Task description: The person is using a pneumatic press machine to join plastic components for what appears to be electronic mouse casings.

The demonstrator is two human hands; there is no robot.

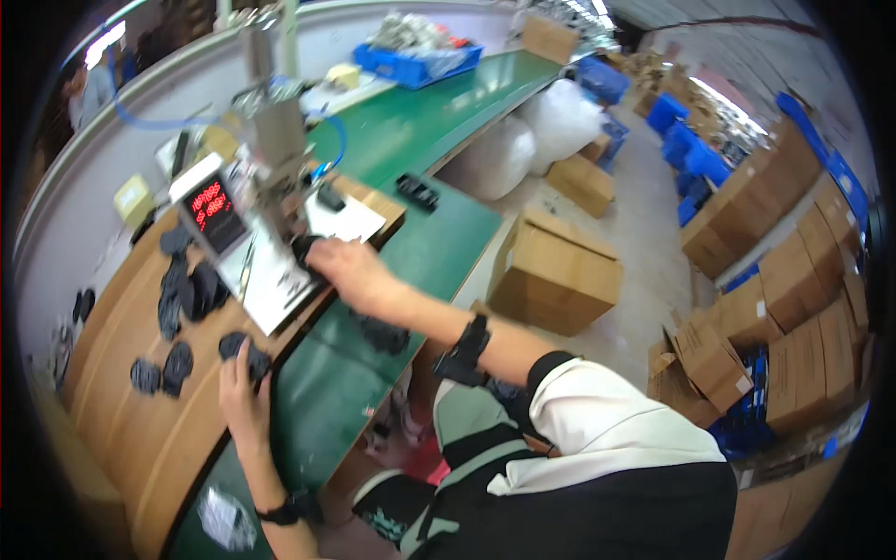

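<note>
My right hand point(359, 275) reaches to the foot of a metal bench press point(271, 126), fingers closed on a small black part point(303, 247) under its head. The fingers hide most of that part. On the wooden board's near edge, my left hand point(245, 406) has its fingers round a dark grey rounded piece point(238, 344). More dark grey pieces point(177, 366) like it lie to the left, with a further group point(201, 291) beside the press. A box with a red lit display point(217, 210) stands on the press's white base plate point(271, 313).
The wooden board point(131, 448) rests on a green worktop point(401, 271). On the worktop are a black tray-like object point(417, 192), dark pieces point(380, 331) and a clear plastic bag point(226, 518). A blue crate point(415, 67) stands far back. Cardboard boxes point(557, 271) line the floor at right.
</note>
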